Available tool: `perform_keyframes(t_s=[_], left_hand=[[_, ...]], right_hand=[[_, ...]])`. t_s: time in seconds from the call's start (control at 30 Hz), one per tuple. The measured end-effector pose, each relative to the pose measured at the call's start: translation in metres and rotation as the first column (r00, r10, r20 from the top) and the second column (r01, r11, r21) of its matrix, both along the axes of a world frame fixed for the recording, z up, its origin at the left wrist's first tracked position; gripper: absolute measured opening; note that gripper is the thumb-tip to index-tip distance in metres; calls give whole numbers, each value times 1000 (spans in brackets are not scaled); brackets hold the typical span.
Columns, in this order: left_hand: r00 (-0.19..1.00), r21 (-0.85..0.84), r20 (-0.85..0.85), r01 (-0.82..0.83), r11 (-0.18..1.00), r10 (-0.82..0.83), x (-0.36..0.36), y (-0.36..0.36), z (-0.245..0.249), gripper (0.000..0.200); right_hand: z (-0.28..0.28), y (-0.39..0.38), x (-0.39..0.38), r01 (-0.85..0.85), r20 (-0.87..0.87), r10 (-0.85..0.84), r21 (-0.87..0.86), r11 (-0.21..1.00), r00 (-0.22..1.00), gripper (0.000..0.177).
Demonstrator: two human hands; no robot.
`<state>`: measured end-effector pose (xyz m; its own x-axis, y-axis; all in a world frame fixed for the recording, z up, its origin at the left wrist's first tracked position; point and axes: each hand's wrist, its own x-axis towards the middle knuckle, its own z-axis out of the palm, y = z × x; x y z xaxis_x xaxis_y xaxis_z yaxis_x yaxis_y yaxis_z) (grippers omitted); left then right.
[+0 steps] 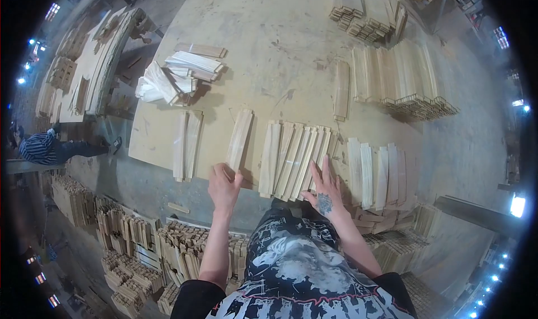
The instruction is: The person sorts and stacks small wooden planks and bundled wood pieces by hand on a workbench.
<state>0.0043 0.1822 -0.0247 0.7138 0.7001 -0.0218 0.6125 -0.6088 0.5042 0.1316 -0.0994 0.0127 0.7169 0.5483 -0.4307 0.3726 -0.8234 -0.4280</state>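
My left hand (224,185) is closed on the near end of a pale wooden slat (240,134), which points away from me across the table. The fingertips are partly hidden. My right hand (326,189), tattooed on its back, has its fingers apart and rests against the right side of a row of slats (292,159). Those slats lie side by side and slightly fanned, close to the table's near edge. Two more slats (187,145) lie left of my left hand. Right of my right hand is another group of slats (376,173).
A loose heap of slats (176,78) lies on the far left of the table (252,44). Stacked slats (395,78) stand at right, with more bundles behind. Piled wood (131,235) fills the floor below. A person in a striped top (42,147) is at far left.
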Motion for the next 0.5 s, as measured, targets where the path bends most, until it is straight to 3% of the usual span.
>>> perform_keyframes(t_s=[0.13,0.23,0.33,0.5], left_hand=[[989,346,130,28,938,-77,9,-3,4,54],[972,103,166,150,983,-166,31,-28,14,57],[964,26,111,239,971,-240,55,-62,12,55],[959,-13,131,257,966,-253,57,-54,-9,49]], right_hand=[[1,-1,3,-22,7,22,-4,1000,1000,98],[4,0,6,-34,-5,34,-10,999,999,97],[6,2,5,-22,-18,22,-10,1000,1000,96],[7,-1,6,-1,-35,1,5,1000,999,95]])
